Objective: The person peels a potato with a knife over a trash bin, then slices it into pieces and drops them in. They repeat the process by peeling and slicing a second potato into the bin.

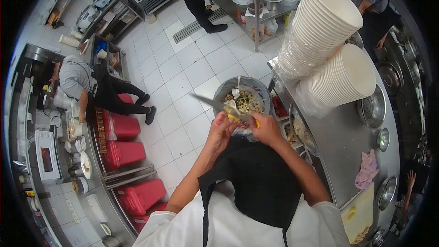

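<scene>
Gripping seen at ctr frame: knife (pixel 211 102) held in R hand (pixel 267 130), yellow pc (pixel 232 113) pinched by L hand (pixel 220 127), scrap bin (pixel 264 92) below.

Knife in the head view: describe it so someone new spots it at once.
Find the lined bin in front of the black apron. Over it in the image, the right hand holds the knife, against a small yellow piece in the left hand. Unlike that piece, the knife has a long grey blade tapering toward the picture's left.
</scene>
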The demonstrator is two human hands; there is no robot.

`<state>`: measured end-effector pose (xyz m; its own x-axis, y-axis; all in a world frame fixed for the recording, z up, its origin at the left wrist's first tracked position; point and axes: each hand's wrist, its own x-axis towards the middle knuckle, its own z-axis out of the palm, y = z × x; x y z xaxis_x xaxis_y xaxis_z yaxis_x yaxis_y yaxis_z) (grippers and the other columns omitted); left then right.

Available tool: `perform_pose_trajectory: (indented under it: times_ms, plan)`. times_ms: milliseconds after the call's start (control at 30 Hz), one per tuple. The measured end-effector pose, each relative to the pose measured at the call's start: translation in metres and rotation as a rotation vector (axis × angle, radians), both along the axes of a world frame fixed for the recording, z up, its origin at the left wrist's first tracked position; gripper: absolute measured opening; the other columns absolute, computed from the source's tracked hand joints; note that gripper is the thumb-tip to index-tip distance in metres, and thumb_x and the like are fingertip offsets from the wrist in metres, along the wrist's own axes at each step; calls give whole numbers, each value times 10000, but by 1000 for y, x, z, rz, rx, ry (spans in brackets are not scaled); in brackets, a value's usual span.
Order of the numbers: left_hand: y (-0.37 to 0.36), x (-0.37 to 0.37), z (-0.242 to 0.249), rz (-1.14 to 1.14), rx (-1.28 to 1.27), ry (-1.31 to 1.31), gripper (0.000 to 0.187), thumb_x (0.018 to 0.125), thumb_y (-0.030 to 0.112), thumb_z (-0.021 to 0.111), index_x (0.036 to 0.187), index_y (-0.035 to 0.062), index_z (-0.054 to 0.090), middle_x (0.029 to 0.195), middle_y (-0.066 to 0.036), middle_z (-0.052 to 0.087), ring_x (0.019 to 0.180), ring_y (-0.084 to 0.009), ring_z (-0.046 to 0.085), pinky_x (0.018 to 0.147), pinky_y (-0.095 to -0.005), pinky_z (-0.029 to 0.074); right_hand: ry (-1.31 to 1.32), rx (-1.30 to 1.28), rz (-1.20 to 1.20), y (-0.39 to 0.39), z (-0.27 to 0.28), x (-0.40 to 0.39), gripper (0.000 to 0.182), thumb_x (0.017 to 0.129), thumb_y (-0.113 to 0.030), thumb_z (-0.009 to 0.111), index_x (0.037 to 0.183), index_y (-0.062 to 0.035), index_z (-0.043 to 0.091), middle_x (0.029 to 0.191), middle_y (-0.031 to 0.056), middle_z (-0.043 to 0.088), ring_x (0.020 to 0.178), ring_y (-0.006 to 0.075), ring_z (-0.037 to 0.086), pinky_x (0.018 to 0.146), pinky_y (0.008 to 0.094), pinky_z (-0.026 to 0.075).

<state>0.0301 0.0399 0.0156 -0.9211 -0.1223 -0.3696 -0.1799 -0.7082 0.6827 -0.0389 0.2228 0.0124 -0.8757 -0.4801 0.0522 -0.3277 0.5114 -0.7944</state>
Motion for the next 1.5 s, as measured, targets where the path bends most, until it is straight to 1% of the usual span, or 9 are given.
perform_pose_trajectory:
  times_ms: [233,467,567,667,767,1067,1167,1267,1500]
  plan:
    - [4,5,-3,-25,80,-50,476,938,223,682,1323,52,460,1239,-73,594,1134,-162,601,981,-284,511,278,31,63,3,12,5,103,851,-177,631,893,-83,627,647,175,638,602,386,650,568,501,507]
    - [7,10,4,8,132,-32,412,930,154,687,1275,36,495,1241,-79,594,1149,-170,601,999,-297,517,286,47,43,3,8,7,98,824,-168,644,852,-83,604,668,180,649,640,390,660,599,505,508]
    - [7,14,6,54,123,7,373,927,107,680,1246,17,509,1215,-90,607,1127,-178,621,998,-306,525,110,161,-35,9,-13,-2,103,822,-180,641,843,-82,620,678,195,647,671,410,658,624,521,501]
    - [3,10,11,43,107,9,341,934,82,654,1230,-8,510,1173,-112,627,1059,-195,661,993,-315,534,52,82,-91,19,-33,-6,109,824,-185,639,836,-76,626,685,207,640,687,428,649,641,537,494]
    - [-4,12,-4,42,135,30,352,961,92,625,1267,-11,483,1238,-150,605,1140,-219,635,1007,-325,534,63,19,-102,8,-20,2,118,830,-183,638,834,-67,616,686,211,634,686,434,642,629,534,495]
    - [3,13,0,38,175,-46,452,925,230,713,1265,16,507,1243,-83,615,1124,-147,612,962,-290,527,241,-13,61,-4,18,11,114,835,-177,636,857,-69,605,671,194,646,630,401,654,587,514,499]
    - [10,16,4,129,157,27,420,926,185,704,1255,15,506,1226,-86,619,1094,-151,625,960,-289,528,199,82,-7,0,5,9,125,832,-179,639,855,-59,610,675,199,643,645,405,653,597,514,500]
    - [-4,16,-12,12,153,40,421,921,140,702,1267,21,494,1259,-130,594,1191,-192,592,1049,-307,493,66,130,-27,11,-10,1,126,828,-173,639,847,-51,616,689,204,646,672,411,654,618,518,502]
    - [3,11,0,14,-89,64,448,920,103,684,1310,-12,496,1280,-155,609,1157,-221,625,1061,-338,484,116,-13,20,-1,26,11,103,828,-167,640,837,-65,630,697,211,642,688,423,648,620,517,501]
